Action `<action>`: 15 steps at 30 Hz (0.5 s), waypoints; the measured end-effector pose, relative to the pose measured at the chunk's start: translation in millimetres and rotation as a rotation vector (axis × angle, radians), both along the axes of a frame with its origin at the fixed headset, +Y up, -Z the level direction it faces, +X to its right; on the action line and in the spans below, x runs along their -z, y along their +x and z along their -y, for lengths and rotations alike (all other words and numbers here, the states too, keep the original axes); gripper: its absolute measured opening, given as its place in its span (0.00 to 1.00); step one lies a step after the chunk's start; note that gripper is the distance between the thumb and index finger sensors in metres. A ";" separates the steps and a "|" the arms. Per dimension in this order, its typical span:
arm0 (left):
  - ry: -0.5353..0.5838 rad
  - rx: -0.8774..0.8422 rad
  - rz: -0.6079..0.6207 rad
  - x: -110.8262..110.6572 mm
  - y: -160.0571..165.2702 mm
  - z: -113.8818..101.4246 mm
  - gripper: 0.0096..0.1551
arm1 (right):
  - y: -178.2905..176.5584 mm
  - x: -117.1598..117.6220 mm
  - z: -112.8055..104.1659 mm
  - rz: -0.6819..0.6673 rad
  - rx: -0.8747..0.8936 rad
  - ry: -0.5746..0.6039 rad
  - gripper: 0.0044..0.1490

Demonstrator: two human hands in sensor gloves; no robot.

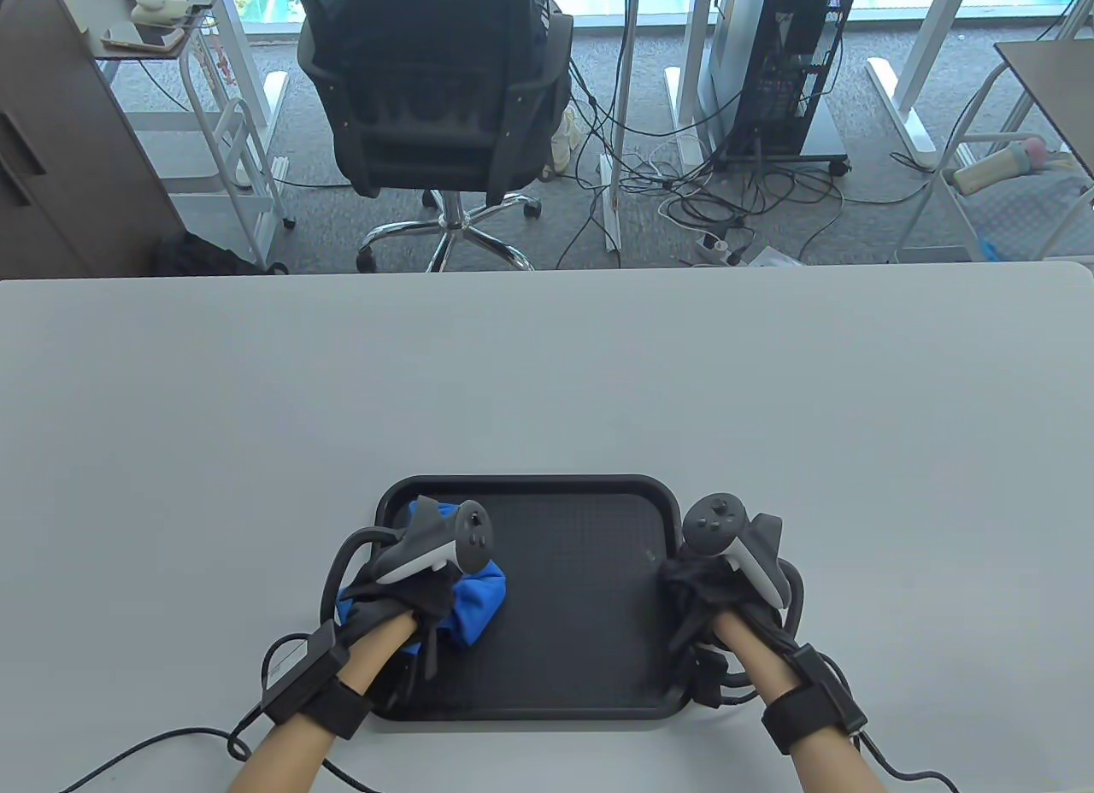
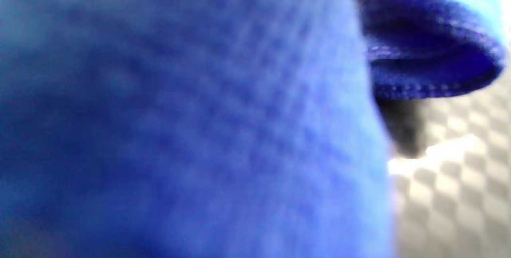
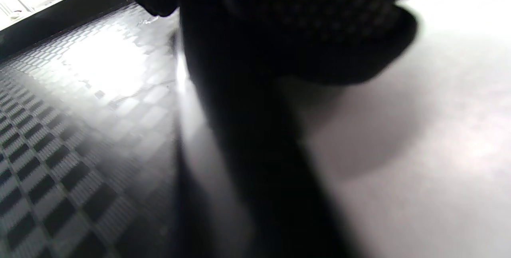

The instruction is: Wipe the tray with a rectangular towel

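A black tray [image 1: 581, 519] with a textured floor lies at the table's near edge. My left hand [image 1: 419, 584] presses a bunched blue towel [image 1: 479, 601] onto the tray's left part. In the left wrist view the towel [image 2: 179, 122] fills nearly the whole frame, with the checkered tray floor [image 2: 459, 194] at the right. My right hand [image 1: 714, 592] grips the tray's right rim. In the right wrist view my gloved fingers [image 3: 287, 18] straddle the dark rim [image 3: 255, 162], with the tray floor [image 3: 80, 130] to its left and the table to its right.
The grey table [image 1: 547, 366] stretches wide behind and beside the tray. Glove cables [image 1: 171, 742] trail off the near edge. An office chair [image 1: 444, 101] and a computer tower [image 1: 786, 58] stand on the floor beyond the table.
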State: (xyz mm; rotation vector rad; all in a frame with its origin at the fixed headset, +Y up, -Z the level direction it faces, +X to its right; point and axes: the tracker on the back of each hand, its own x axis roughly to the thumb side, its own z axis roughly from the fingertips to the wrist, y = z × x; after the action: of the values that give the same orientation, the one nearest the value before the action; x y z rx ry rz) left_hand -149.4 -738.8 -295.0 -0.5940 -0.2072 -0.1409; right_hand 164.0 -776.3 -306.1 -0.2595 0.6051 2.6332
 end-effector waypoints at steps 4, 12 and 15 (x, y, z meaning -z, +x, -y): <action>-0.026 0.015 0.065 -21.0 4.4 -1.0 0.32 | -0.1 0.1 -0.1 -0.002 0.000 -0.003 0.30; -0.062 0.025 0.252 -54.4 30.7 -1.2 0.33 | -0.4 0.0 -0.2 -0.007 -0.006 0.004 0.30; -0.063 0.028 0.324 -62.0 47.5 -1.1 0.33 | -0.4 0.2 -0.2 -0.009 -0.005 0.001 0.30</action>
State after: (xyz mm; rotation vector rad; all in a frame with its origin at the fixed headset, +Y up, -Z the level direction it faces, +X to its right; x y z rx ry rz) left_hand -101.8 -737.7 -233.0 -0.6351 -0.5185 -0.2589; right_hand 163.6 -776.2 -306.3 -0.2493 0.6068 2.6408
